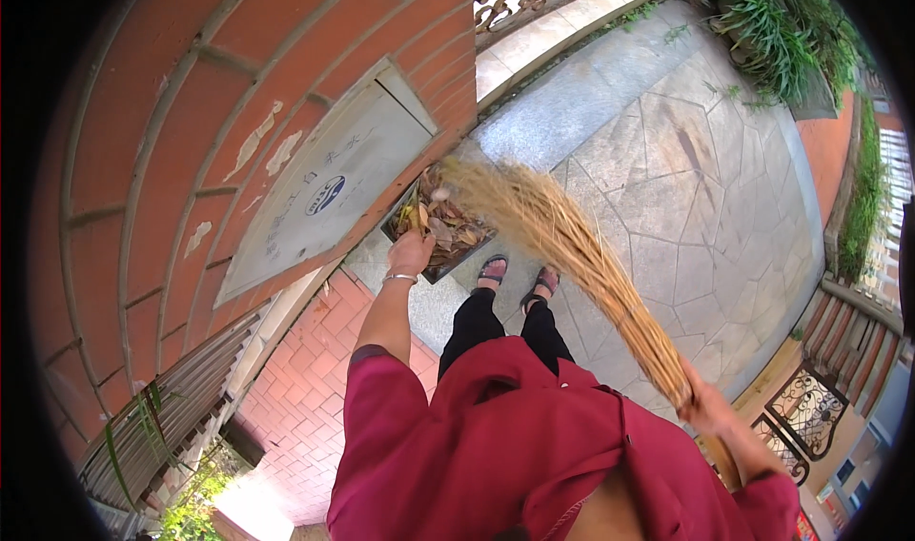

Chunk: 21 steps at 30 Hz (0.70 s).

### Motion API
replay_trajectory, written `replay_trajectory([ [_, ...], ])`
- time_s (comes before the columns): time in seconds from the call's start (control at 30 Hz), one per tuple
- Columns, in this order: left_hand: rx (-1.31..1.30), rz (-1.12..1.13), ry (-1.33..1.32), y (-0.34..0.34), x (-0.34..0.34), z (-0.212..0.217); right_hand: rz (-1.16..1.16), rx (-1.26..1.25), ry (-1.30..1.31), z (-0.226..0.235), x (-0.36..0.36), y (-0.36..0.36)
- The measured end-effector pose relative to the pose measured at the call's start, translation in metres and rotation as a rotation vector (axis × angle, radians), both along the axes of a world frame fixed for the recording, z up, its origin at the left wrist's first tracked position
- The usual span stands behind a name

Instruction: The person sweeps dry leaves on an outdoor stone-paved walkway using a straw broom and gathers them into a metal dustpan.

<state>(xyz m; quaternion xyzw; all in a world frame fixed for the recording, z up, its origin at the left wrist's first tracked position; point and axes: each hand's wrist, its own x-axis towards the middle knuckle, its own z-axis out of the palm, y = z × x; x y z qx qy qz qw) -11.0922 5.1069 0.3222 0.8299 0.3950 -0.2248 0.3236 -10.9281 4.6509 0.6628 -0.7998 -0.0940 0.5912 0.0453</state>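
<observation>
My left hand (410,252), with a metal bangle at the wrist, grips the near edge of a dark dustpan (440,224) full of dry brown leaves, held up in front of me beside the red tiled wall. My right hand (707,409) is closed around the neck of a straw broom (572,245). The broom's bushy tip reaches across to the dustpan and rests over the leaves. Below the dustpan my two feet in dark sandals (519,279) stand on grey stone paving.
A red tiled wall (191,131) with a grey metal panel (324,183) stands close on my left. Red brick paving (305,388) runs along its base. Irregular stone slabs (705,198) spread to the right. Green plants (782,26) and ornate iron gates (805,412) border the yard.
</observation>
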Motion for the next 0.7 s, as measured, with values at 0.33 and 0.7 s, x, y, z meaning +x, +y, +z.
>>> replay_trajectory([
  [0.33,-0.064,-0.019,0.030,0.008,-0.009,0.005,-0.980,0.045,0.188,0.043,-0.025,0.004],
  [0.7,-0.082,0.074,0.063,0.009,-0.005,0.014,0.207,-0.003,-0.070,-0.055,-0.013,0.037],
])
